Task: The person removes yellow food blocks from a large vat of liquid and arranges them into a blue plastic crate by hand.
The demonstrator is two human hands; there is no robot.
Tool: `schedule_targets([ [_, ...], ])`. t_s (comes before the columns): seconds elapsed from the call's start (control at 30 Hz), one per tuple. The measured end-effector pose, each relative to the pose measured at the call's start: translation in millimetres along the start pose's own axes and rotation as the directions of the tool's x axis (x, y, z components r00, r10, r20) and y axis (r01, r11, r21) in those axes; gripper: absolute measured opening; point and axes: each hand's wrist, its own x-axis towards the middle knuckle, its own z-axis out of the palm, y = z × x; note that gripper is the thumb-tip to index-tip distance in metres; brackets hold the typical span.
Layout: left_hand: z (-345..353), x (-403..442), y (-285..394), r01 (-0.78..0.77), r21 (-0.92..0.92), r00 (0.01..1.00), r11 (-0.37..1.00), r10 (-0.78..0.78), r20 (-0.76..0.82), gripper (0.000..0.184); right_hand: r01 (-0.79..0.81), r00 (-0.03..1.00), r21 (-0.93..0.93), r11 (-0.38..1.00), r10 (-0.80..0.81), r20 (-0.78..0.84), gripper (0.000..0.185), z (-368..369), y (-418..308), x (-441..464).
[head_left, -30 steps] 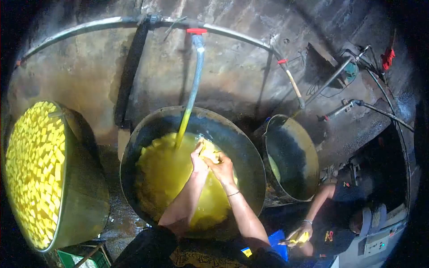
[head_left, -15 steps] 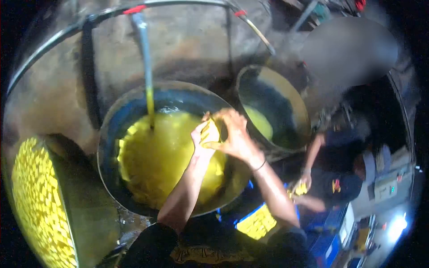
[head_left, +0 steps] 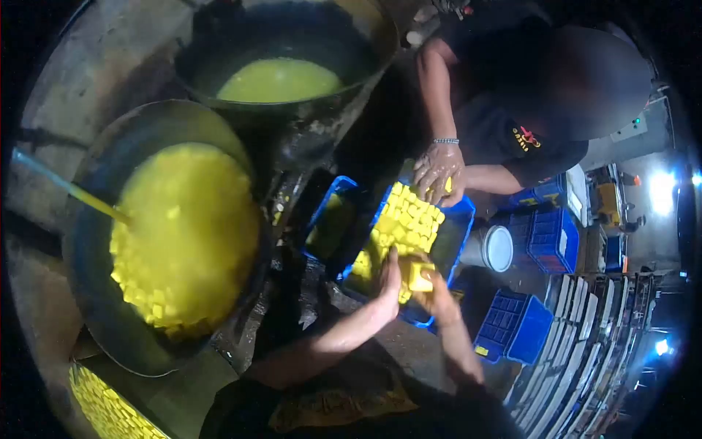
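My left hand and my right hand are close together over the near end of a blue crate. Between them they hold several yellow tofu blocks, one facing up beside my right fingers. My left hand lies along the side of the blocks with its fingers pressed together; part of its grip is hidden. Rows of yellow tofu fill much of the crate beneath. A co-worker's hands touch the tofu at the far end.
A large wok holds yellow liquid and tofu, with a long handle leaning in it. Behind stands another wok with yellowish liquid. A smaller blue bin, a white bucket and a blue crate stand around.
My hands have moved from above the wok to the blue crate on the right, still holding tofu. The view has turned right, and the co-worker's hands are now over the crate.
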Motion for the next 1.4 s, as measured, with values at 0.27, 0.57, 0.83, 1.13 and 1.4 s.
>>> schedule_targets([
  [0.27,-65,175,-145,-0.232,0.785,0.959,0.574,0.271,0.085,0.050,0.107,0.982,0.512,0.852,-0.012,-0.186,0.054,-117,54,9],
  [0.57,-72,283,-109,-0.306,0.729,0.650,-0.612,0.425,0.630,0.050,-0.054,0.999,0.296,0.954,0.051,0.018,0.039,-181,90,207],
  [0.83,-95,302,-147,-0.331,0.777,0.619,-0.535,0.499,0.607,0.050,-0.474,0.810,-0.799,-0.370,-0.539,-0.231,0.049,-145,198,305],
  [1.13,-94,135,-84,-0.605,0.780,0.660,-0.160,0.449,0.603,0.060,-0.292,0.944,-0.935,-0.201,-0.216,-0.249,0.041,-167,171,295],
  [1.4,-178,-142,146,-0.842,0.448,0.530,0.300,0.617,0.581,0.040,-0.187,0.963,-0.916,0.356,-0.120,-0.243,0.036,-128,93,219],
])
